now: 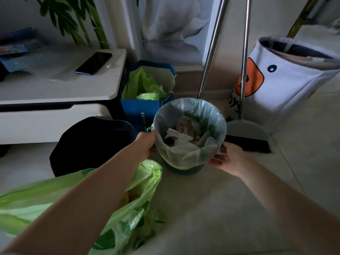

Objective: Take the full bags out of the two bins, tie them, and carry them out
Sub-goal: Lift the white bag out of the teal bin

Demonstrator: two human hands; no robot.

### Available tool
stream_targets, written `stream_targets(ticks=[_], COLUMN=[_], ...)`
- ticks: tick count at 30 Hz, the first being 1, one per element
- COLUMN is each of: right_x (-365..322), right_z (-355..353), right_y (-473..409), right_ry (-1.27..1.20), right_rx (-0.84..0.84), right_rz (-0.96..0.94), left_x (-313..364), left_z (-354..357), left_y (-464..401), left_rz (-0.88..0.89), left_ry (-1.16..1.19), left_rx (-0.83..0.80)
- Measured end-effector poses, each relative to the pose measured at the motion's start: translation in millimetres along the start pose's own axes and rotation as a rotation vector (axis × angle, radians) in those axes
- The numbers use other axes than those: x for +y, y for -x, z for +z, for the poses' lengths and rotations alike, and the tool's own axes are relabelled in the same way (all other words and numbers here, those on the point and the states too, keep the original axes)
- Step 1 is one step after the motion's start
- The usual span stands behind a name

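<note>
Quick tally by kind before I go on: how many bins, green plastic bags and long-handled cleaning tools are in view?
Bins: 2, the small lined bin held between left hand and right hand, and the dark bin.
Green plastic bags: 3, the liner, the floor bag, and one in the blue paper bag.
Long-handled tools: 2, handles and.
Total: 7

A single wide-angle view is taken from head height, angled forward and down, close over the floor [230,208].
</note>
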State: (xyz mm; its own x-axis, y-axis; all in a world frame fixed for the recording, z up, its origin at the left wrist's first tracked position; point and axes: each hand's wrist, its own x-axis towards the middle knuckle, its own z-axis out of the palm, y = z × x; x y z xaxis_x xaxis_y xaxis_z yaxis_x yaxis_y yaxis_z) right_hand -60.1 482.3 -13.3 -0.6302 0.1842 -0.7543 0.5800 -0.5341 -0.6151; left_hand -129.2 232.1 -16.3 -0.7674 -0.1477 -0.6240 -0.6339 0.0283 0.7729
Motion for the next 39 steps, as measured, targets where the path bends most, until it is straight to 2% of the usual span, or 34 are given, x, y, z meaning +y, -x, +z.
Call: stream_targets(ticks=[6,10,13,16,18,22,26,29,32,36,39], right_x=[3,-21,-48,-72,-79,-61,-26,-9,-11,-38,-58], right_z=[-4,5,18,30,31,4,-28,-37,-41,-19,6], right_y=[5,15,18,32,48,68,70,68,66,66,53], right_ry=[-0.032,0.073,0.012,0.006,0.110,0.584,0.729,0.749,0.769,0.871,0.961], right_rx=[0.018,0.082,0.104,0.063,0.020,0.058,0.062,0.113,0.155,0.147,0.117], right_rz=[0.023,-0.102,-0.184,-0.354,-0.476,-0.697,-0.570,-0.428,-0.314,-0.380,-0.478], left_x=[-1,24,53,79,84,63,29,10,9,30,43], left_z=[-4,-6,-4,2,-2,-31,-52,-59,-62,-54,-42], left_y=[10,14,13,24,36,51,63,71,67,52,42], left_rz=[-0.036,0.000,0.075,0.171,0.223,0.312,0.190,0.050,0.001,0.005,0.024], left_ry=[0.095,0.097,0.142,0.221,0.237,0.047,-0.114,-0.299,-0.450,-0.395,-0.438], left_rx=[-0.064,-0.084,-0.059,-0.058,-0.052,0.004,0.053,-0.082,-0.172,-0.209,-0.125])
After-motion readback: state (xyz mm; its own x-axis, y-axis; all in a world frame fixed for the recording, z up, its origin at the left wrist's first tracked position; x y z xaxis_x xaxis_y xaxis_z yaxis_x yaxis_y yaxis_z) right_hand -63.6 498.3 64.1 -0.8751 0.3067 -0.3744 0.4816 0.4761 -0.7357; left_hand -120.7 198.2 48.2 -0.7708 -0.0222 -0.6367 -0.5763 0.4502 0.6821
